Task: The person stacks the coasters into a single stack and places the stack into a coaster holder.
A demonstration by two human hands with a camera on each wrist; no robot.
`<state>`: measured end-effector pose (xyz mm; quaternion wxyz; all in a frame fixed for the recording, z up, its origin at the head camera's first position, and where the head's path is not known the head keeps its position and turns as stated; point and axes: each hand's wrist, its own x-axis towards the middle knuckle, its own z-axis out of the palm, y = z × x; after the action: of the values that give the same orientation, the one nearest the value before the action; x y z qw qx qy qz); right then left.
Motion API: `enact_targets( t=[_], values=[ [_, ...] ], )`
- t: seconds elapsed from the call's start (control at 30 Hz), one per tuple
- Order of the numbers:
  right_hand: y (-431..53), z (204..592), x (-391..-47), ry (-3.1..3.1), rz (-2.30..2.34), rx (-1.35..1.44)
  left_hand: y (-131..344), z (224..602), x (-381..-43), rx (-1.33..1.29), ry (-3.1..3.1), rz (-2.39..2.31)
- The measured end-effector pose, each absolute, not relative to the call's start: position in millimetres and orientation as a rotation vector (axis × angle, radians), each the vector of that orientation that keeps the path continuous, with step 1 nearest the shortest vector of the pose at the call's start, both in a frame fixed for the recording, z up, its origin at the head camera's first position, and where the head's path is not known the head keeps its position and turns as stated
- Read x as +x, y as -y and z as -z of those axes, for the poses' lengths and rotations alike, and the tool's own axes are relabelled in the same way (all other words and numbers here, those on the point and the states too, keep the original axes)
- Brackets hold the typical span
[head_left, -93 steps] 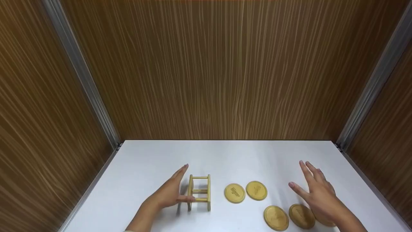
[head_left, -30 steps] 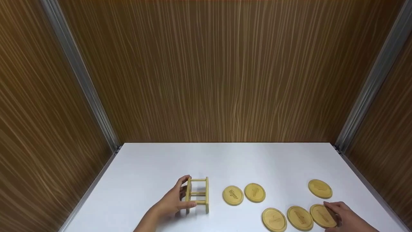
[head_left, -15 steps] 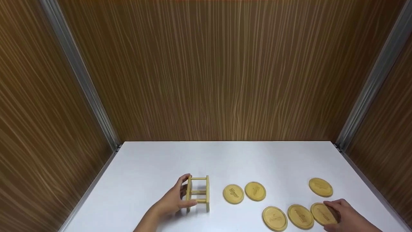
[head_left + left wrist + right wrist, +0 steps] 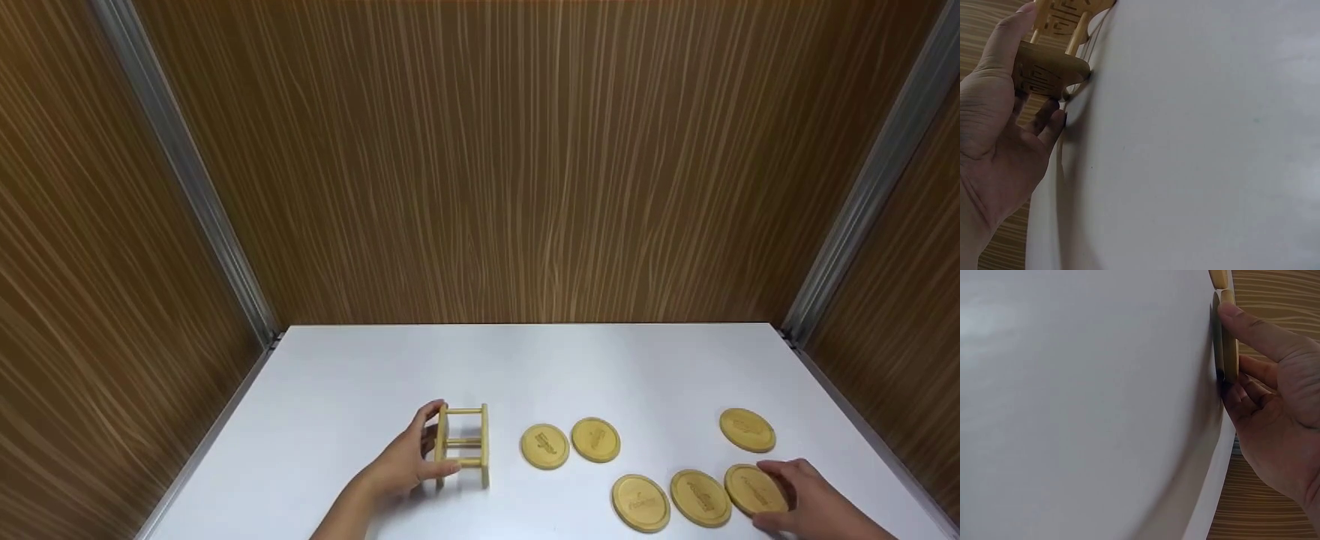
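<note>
My left hand [image 4: 401,466] grips the near-left side of a small wooden coaster rack [image 4: 486,448], its thumb in front and fingers behind. The left wrist view shows the rack's cut-out side panel [image 4: 1041,70] between thumb and fingers. On the right, my right hand [image 4: 814,496] holds a round wooden coaster [image 4: 751,489] by its edge, thumb on one side and fingers on the other. In the right wrist view this coaster [image 4: 1230,343] is seen edge-on at the fingertips, close to the white table; whether it is lifted is hard to tell.
Beside the held coaster lie two more, a middle coaster [image 4: 700,498] and a left coaster [image 4: 640,503]. Behind it is another coaster [image 4: 748,430]. Two coasters, one [image 4: 544,447] and its neighbour [image 4: 596,439], lie right of the rack. Wood-grain panels [image 4: 525,187] enclose the white table [image 4: 360,375].
About three seconds ago both hands were spread and apart from things. Since then the left hand took hold of the rack and the right came down onto the coaster; little moved in the last second.
</note>
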<state>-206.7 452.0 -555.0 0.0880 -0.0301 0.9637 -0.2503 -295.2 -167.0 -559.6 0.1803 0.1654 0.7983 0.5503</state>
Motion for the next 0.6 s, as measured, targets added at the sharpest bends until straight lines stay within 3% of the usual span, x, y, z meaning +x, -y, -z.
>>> enact_targets(
  t=[0.6],
  values=[
    [-458.5, 553.1, -209.0, -2.798, 0.9, 0.142, 165.6, 558.7, -293.8, 0.432, -2.256, -1.555]
  ],
)
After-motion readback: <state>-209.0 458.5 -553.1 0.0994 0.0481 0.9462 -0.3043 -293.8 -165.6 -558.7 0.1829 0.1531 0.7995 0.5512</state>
